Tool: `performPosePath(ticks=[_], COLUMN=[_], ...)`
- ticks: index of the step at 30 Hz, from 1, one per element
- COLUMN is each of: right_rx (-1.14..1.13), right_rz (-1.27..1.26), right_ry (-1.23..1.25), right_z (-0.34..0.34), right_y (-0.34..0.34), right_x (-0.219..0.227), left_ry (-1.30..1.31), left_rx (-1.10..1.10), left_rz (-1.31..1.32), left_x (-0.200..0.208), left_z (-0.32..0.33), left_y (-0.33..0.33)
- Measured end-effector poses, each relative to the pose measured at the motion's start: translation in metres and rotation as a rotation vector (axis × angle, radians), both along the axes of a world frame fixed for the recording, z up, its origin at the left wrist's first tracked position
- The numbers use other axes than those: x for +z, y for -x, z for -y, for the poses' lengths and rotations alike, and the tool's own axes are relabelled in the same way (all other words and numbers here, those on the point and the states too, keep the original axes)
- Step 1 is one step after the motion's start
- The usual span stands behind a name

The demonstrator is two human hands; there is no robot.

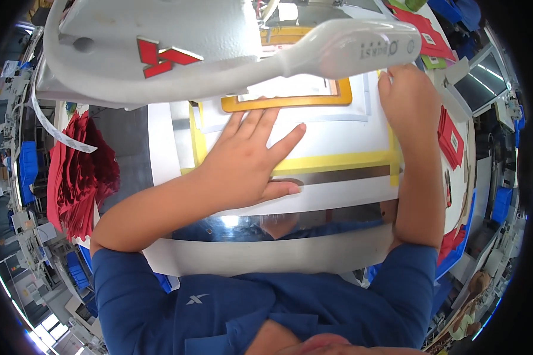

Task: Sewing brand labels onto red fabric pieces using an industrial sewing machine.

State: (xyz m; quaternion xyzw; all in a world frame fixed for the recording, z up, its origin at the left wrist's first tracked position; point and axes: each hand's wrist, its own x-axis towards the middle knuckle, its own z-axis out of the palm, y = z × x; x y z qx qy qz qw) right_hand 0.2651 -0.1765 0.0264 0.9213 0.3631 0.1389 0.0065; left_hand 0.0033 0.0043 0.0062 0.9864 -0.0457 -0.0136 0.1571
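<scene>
My left hand [249, 151] lies flat with its fingers spread, the fingertips at the near edge of an amber-coloured frame [290, 105]. Inside that frame a pale sheet shows, partly covered by a white lamp [349, 50]. Under the frame is a white sheet [331, 136] bordered with yellow tape [337, 161]. Near the right end of the lamp, my right hand [410, 106] is curled, fingers bent together at the work's right edge. What it grips, if anything, is hidden. The white sewing machine arm [160, 53] stands above the work on the left.
A pile of red fabric pieces [83, 171] hangs at the left. Red packets [450, 139] lie on the right, beside a dark hand tool [448, 188]. A shiny metal plate [278, 225] runs along the near side of the table. A white strip [59, 130] dangles from the machine.
</scene>
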Motion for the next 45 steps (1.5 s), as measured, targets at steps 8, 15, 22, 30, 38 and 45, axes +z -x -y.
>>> performPosePath(ticks=[8,15,22,30,38,45], right_rx=[0.682,0.756,0.703,0.701,0.716,0.841], right_rz=[-0.471,-0.446,-0.492,-0.402,-0.424,-0.564], right_ry=[-0.457,-0.342,-0.242,-0.139,-0.192,-0.153], right_z=[-0.013,-0.016,-0.017,-0.018,-0.023,-0.064], right_y=[0.033,0.039,0.038,0.043,0.044,0.067], right_x=[-0.004,-0.009,-0.015,-0.009,-0.012,-0.008], left_ry=[0.042,0.094,0.106,0.117,-0.007,-0.056], left_rx=[0.023,0.014,0.016,0.030,0.109,0.237], left_rz=[0.011,0.055,0.012,0.084,0.051,-0.008], left_x=[-0.004,-0.010,-0.008,-0.006,0.000,0.009], left_z=[-0.004,-0.004,-0.006,-0.004,-0.022,-0.041], left_y=[0.004,0.003,0.003,0.007,0.038,0.093])
